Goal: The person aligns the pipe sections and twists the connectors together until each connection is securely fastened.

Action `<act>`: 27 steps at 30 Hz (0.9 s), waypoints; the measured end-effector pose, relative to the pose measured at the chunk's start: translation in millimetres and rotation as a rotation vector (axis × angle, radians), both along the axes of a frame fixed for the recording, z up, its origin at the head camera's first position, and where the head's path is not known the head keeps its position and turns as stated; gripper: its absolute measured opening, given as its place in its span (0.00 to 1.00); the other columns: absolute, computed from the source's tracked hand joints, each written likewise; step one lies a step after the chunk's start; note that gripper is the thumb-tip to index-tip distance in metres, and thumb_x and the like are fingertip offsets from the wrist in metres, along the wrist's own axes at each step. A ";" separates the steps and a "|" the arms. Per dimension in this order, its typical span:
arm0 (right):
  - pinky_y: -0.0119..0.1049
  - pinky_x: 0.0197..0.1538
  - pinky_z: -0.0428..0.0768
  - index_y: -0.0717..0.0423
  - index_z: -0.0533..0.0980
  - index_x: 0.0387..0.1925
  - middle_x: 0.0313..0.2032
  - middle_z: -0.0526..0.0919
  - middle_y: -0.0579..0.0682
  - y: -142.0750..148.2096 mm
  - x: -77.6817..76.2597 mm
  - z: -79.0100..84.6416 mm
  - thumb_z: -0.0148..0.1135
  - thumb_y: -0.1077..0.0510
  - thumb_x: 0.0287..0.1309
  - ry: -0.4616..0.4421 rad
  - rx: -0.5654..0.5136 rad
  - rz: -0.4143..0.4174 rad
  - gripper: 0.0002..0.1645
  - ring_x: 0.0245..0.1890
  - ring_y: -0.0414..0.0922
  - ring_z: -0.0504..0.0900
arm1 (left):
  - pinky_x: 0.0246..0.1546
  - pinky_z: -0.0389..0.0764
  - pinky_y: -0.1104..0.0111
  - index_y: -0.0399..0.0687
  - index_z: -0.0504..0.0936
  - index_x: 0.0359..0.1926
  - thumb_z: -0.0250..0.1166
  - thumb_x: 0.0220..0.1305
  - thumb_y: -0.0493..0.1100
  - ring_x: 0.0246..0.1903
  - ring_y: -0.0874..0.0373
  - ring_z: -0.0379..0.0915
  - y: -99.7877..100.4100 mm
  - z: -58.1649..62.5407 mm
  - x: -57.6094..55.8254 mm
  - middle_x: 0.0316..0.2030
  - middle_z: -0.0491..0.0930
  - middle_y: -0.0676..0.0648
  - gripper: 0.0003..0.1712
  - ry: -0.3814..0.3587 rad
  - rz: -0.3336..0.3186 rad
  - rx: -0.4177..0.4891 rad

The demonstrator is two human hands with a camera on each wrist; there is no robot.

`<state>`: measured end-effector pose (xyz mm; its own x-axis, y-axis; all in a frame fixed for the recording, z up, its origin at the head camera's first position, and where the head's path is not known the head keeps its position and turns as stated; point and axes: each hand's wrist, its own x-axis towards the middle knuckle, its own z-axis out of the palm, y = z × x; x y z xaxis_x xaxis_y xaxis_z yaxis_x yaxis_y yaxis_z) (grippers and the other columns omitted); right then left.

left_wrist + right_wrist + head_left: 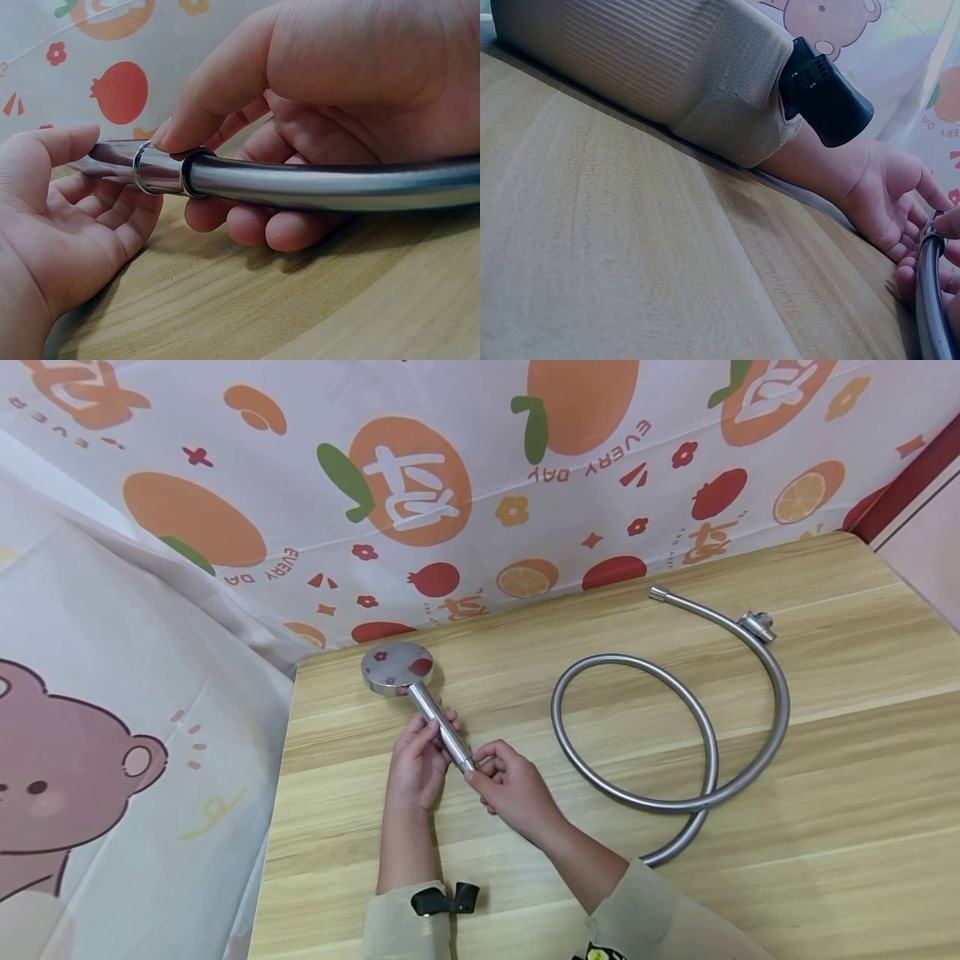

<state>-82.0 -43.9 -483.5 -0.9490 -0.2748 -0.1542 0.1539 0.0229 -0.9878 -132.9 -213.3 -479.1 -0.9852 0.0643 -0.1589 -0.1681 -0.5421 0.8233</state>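
Note:
A round chrome shower head (397, 667) sits at the table's far left, its handle slanting toward the person. My left hand (420, 764) holds that handle from below, thumb over the top. At the handle's lower end, my right hand (517, 789) pinches the metal fitting (161, 174) of the shower hose between thumb and fingers. In the left wrist view the grey hose (322, 184) runs right from this joint, across the curled right fingers. The head view shows the hose (708, 735) looped over the table, partly hidden behind the right forearm.
The hose's other end (658, 592) lies near the back edge. A small chrome bracket (757, 625) lies against the hose's outer curve. Fruit-printed cloth (480, 485) hangs behind the wooden table (862, 760), and a bear-printed cloth (150, 635) hangs at left.

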 end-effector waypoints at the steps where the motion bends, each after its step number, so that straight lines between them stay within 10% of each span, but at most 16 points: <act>1: 0.31 0.24 0.77 0.46 0.74 0.47 0.32 0.83 0.54 0.0 0.0 0.0 0.64 0.51 0.64 0.000 0.001 -0.001 0.12 0.22 0.43 0.76 | 0.42 0.80 0.68 0.34 0.53 0.73 0.50 0.74 0.36 0.42 0.59 0.80 0.0 0.1 0.0 0.41 0.83 0.50 0.30 -0.001 0.000 0.001; 27: 0.31 0.25 0.78 0.47 0.74 0.47 0.32 0.82 0.53 -0.1 0.5 0.0 0.64 0.50 0.63 -0.004 -0.010 0.000 0.13 0.22 0.42 0.76 | 0.41 0.79 0.68 0.34 0.54 0.73 0.50 0.73 0.35 0.43 0.58 0.80 -0.1 1.4 0.6 0.41 0.83 0.49 0.31 -0.011 0.005 0.006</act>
<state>-81.5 -44.0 -483.4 -0.9484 -0.2764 -0.1555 0.1580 0.0135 -0.9874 -132.3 -213.3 -477.7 -0.9836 0.0603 -0.1698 -0.1748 -0.5479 0.8181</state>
